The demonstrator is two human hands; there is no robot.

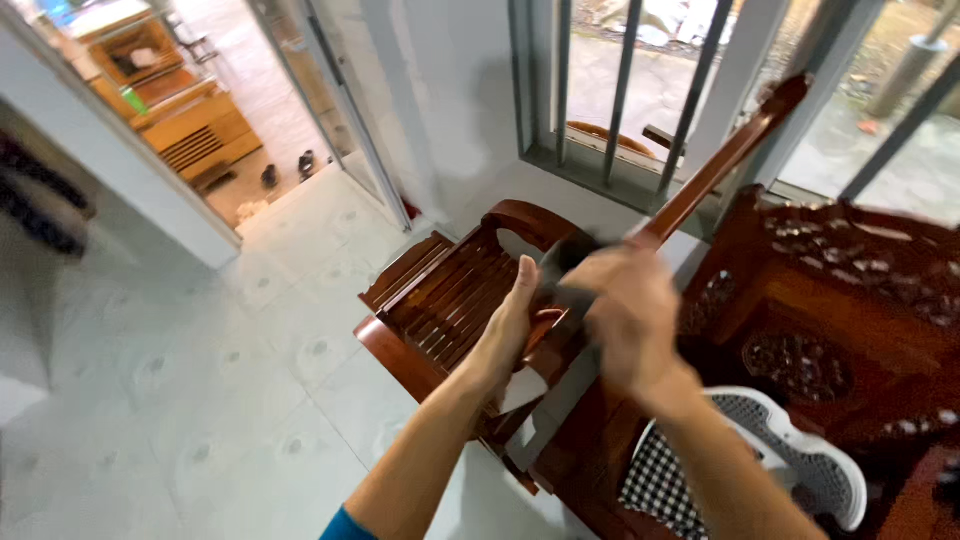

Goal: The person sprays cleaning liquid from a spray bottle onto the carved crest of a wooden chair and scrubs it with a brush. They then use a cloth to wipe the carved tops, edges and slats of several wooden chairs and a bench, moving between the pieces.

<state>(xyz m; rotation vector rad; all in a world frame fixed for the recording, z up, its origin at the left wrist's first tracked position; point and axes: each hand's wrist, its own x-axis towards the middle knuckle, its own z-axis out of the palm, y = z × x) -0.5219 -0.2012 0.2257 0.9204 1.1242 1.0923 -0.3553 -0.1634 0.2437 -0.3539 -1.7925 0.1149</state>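
Red-brown wooden pole [715, 170] rises diagonally toward the barred window [620, 90]. The right hand [630, 320] is closed around its lower end, motion-blurred; the left hand [515, 310] presses a dark cloth [565, 265] there. Progress: wiping appears underway above the slatted chair [440, 300]. No packages, labels or signs visible.

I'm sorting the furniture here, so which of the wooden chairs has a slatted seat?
The chair under the left hand, by the tiled floor. The carved chair on the right shows ornate relief carving, not slats.
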